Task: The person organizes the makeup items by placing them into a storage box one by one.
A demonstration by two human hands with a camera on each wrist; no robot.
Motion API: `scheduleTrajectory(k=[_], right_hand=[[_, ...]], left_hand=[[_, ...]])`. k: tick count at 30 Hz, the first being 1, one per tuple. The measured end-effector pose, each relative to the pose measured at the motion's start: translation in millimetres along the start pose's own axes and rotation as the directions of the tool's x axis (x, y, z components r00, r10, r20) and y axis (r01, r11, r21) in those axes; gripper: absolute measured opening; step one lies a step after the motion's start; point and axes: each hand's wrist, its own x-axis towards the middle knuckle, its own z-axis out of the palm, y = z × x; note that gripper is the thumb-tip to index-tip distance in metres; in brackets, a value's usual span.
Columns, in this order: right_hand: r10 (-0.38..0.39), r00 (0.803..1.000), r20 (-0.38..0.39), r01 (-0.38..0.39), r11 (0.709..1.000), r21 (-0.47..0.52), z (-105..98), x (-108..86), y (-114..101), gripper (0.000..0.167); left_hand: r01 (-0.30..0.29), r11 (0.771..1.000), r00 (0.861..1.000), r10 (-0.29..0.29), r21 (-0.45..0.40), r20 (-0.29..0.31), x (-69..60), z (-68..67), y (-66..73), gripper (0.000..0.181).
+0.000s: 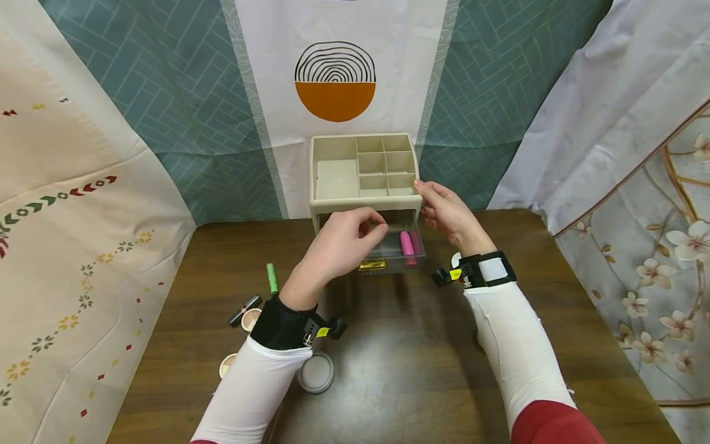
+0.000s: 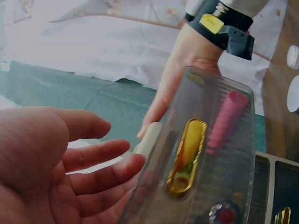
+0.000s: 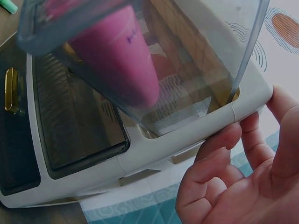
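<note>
A cream organizer (image 1: 335,202) with an open-topped divided tray stands at the back of the table. Its clear upper drawer (image 1: 395,265) is pulled out, with a gold handle (image 2: 187,156) on its front. Inside the drawer lies a pink tube (image 1: 407,243), also seen large in the right wrist view. My left hand (image 1: 352,237) hovers over the drawer, fingers loosely bent, with nothing visible in it. My right hand (image 1: 452,216) grips the organizer's right edge, thumb near the top rim and fingers against the side. A small red round thing (image 2: 225,215) shows near the drawer in the left wrist view.
On the left of the table lie a green tube (image 1: 272,277), a black tube (image 1: 244,311) and two round compacts (image 1: 251,319). A round grey container (image 1: 316,372) sits near the left forearm. White round items (image 2: 293,56) stand right of the organizer. Curtains surround the table.
</note>
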Motion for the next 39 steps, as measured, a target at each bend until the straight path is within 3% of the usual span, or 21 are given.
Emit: scheduleTrajectory(k=[4,7,13,17,21,22,24,26,31,39], right_hand=[[-0.011,1.0,0.002,0.011,1.0,0.003,-0.6,0.7,0.4,0.037],[-0.018,1.0,-0.002,0.018,1.0,0.01,-0.7,0.6,0.9,0.035],[-0.018,1.0,-0.007,0.018,1.0,-0.014,-0.6,0.1,1.7,0.037],[-0.019,1.0,-0.008,0.019,1.0,-0.022,-0.4,0.9,1.6,0.039],[-0.018,1.0,-0.007,0.018,1.0,-0.016,-0.1,1.0,1.5,0.038],[-0.018,1.0,-0.007,0.018,1.0,-0.012,-0.2,0.9,1.5,0.038],[-0.018,1.0,-0.01,0.018,1.0,-0.008,-0.7,0.1,1.4,0.038],[-0.018,1.0,-0.015,0.018,1.0,-0.002,-1.5,-0.6,1.3,0.038],[-0.02,1.0,-0.023,0.021,1.0,0.014,-2.9,-1.0,2.1,0.037],[-0.014,1.0,-0.025,0.015,1.0,0.025,0.2,0.5,3.6,0.034]], left_hand=[[-0.054,0.997,0.996,0.049,-0.062,-0.071,-10.6,-10.8,-3.9,0.017],[-0.101,0.988,0.985,0.083,-0.115,-0.152,-21.4,-19.7,-7.8,0.014],[-0.172,0.976,0.931,0.117,-0.134,-0.345,-44.0,-36.1,-16.4,0.011],[-0.209,0.971,0.873,0.133,-0.113,-0.469,-56.5,-44.1,-24.7,0.011],[-0.232,0.97,0.78,0.141,-0.074,-0.609,-68.2,-48.3,-42.2,0.012],[-0.229,0.971,0.763,0.134,-0.071,-0.632,-70.9,-49.2,-47.9,0.012],[-0.2,0.977,0.747,0.106,-0.07,-0.657,-76.4,-50.7,-60.6,0.013],[-0.147,0.985,0.756,0.057,-0.085,-0.652,-81.4,-51.8,-74.4,0.014],[0.018,0.997,0.805,-0.057,-0.07,-0.591,-94.9,-49.1,-109.4,0.017],[0.135,0.988,0.884,-0.086,0.073,-0.46,-119.9,-38.0,-153.9,0.018]])
